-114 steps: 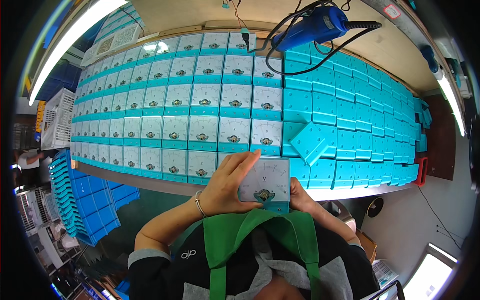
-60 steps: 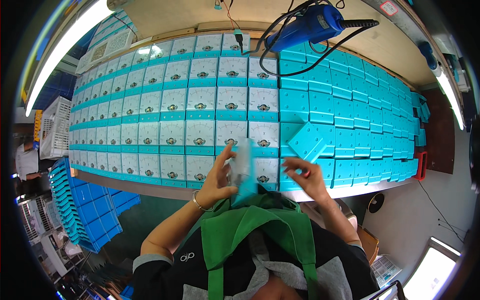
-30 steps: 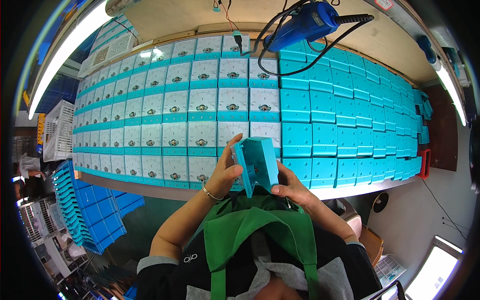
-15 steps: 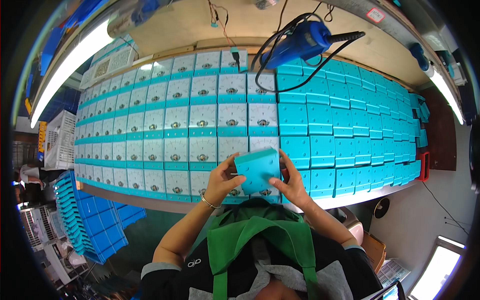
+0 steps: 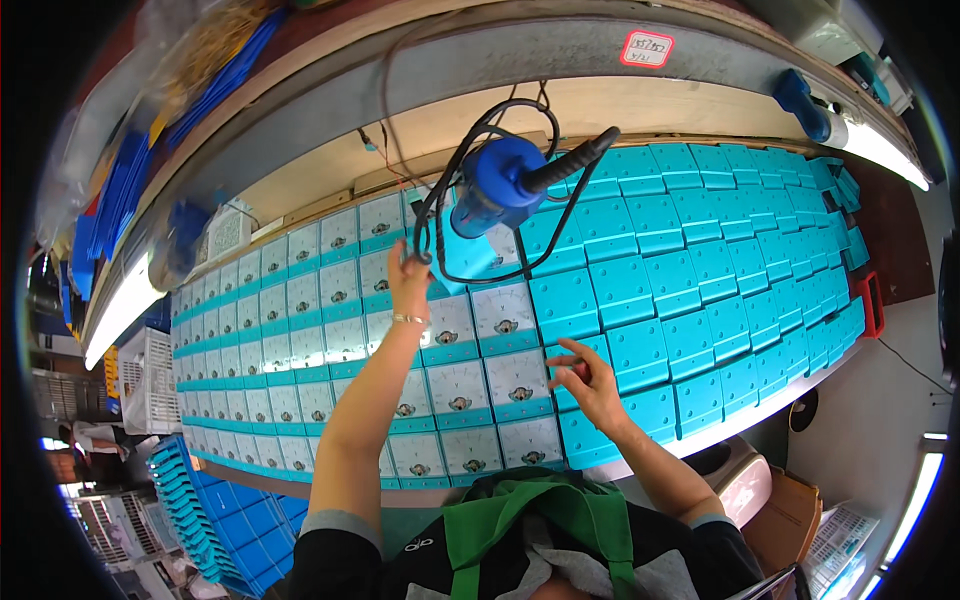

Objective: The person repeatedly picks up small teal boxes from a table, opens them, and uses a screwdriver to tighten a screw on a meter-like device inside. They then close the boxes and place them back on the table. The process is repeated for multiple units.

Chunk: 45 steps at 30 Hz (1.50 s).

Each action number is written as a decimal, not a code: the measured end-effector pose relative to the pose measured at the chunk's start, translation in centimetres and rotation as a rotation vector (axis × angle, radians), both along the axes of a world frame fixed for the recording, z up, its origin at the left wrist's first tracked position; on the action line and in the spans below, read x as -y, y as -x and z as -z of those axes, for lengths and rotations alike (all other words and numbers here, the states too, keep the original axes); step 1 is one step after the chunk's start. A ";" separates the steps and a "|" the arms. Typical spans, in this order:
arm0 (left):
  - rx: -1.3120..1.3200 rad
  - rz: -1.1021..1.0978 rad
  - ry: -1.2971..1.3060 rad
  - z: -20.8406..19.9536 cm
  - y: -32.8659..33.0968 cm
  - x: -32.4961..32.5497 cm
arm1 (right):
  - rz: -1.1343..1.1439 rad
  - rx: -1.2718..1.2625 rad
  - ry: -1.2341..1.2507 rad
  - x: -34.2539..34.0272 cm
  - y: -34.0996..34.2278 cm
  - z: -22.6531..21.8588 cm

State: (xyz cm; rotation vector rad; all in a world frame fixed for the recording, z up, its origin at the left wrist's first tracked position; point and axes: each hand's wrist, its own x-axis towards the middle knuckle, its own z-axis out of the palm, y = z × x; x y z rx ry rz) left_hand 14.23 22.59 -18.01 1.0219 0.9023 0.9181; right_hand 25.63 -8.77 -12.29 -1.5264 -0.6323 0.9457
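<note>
Case [image 5: 468,260], teal: showing askew, upper centre, partly behind tool [image 5: 495,190]; probably handling light, stiff, slippery; side walls likely offering best hold. Left hand [image 5: 408,285]: reaching beside it, grip unclear. Right hand [image 5: 592,388]: hovering right of centre, fingers loosely parted.

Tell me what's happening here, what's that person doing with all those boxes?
A person is reaching over a table covered in rows. The left hand is stretched forward beside a teal box; a hanging blue tool partly covers that box, so the grip is hard to see. The right hand is over the table with no box in it. White-faced meters fill the left side, and teal cases fill the right.
</note>
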 end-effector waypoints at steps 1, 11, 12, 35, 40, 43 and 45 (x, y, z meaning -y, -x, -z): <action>-0.007 -0.012 -0.031 0.3 -1.6 -1.9 | -0.001 -0.088 0.007 0.9 0.1 0.4; -0.816 0.176 -1.097 3.3 -10.4 -10.2 | 0.104 -0.357 0.184 3.2 1.6 1.0; -0.847 0.148 -1.188 3.1 -10.7 -9.8 | 0.082 -0.361 0.202 3.0 1.5 0.8; -0.820 0.658 -1.124 2.3 -2.5 -2.6 | -0.014 0.871 -0.192 -16.3 -7.1 5.7; -0.836 0.600 -1.206 2.2 -2.2 -2.3 | -0.211 0.976 0.060 -15.9 -8.4 8.4; -0.877 0.639 -1.126 1.6 -2.4 -2.2 | -0.230 1.007 0.078 -16.0 -8.2 8.4; -0.895 0.662 -1.172 2.2 -2.3 -2.6 | -0.207 1.034 0.044 -16.0 -8.0 7.9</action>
